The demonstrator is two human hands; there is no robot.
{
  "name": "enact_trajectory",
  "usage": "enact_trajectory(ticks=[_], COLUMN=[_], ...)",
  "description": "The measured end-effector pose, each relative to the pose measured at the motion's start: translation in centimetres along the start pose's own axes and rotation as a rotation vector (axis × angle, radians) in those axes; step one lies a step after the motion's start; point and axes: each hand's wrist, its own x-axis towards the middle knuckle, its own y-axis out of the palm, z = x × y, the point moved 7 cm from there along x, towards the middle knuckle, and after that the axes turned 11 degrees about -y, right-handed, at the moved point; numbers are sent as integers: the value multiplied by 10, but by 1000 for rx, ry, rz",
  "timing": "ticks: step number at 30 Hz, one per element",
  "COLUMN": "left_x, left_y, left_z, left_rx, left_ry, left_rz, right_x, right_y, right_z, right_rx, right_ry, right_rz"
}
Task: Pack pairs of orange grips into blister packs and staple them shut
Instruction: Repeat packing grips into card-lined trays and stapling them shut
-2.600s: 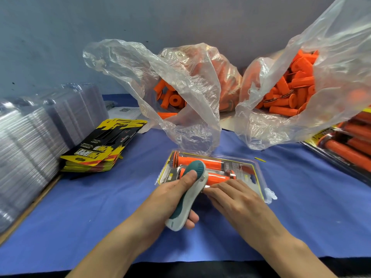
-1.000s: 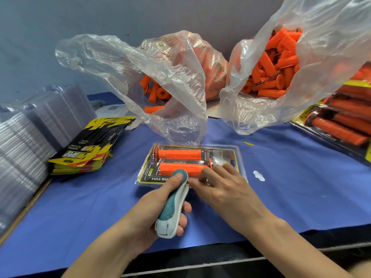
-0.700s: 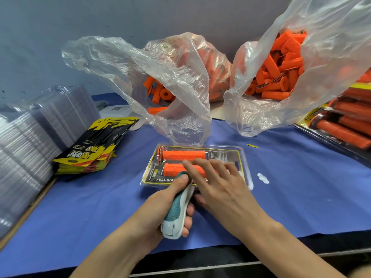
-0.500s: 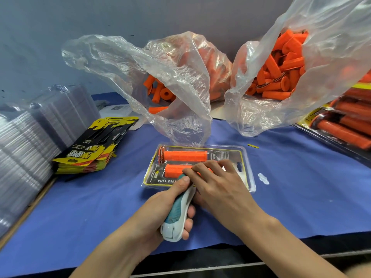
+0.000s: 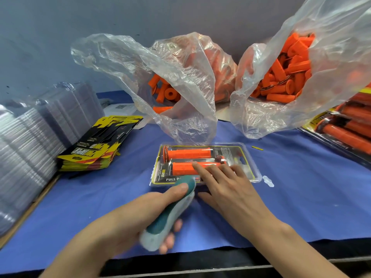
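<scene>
A clear blister pack (image 5: 249, 155) with a yellow-black card lies on the blue cloth in the middle. Two orange grips (image 5: 188, 153) lie side by side inside it. My left hand (image 5: 136, 213) grips a teal and white stapler (image 5: 170, 213), whose nose sits on the pack's near edge. My right hand (image 5: 226, 189) lies flat on the pack, with straight fingers pressing on the nearer grip and the card's right part.
Two clear bags of loose orange grips stand behind, one in the middle (image 5: 180, 81) and one on the right (image 5: 301, 73). Yellow-black cards (image 5: 96, 149) and stacked empty blisters (image 5: 30, 141) lie at the left. Packed blisters (image 5: 345, 131) are at the right edge.
My right hand has slid right and flattened on the pack. The left hand has kept the stapler at the pack's near edge and shifted it slightly.
</scene>
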Motion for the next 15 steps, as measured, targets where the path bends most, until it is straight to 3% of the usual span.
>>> enact_trajectory(ticks=[2,6,8,13,15], left_x=[-14,-21,-16,-10,-17], left_y=[-40,-124,-143,-144,-133], left_z=[2,11,13,-2,-17], left_rx=[225,551,736,968,903], left_ry=[3,-64,-143,-140,80], left_rz=[-185,-800,-1032,-1263,-1383], right_x=[-3,-7,-6,-6,-7], right_y=[0,1,0,-3,-1], right_z=[-3,-4,-5,-5,-7], right_rx=[4,36,45,59,68], right_ry=[-10,-28,-29,-5,25], right_rz=[-18,-32,-29,-42,-37])
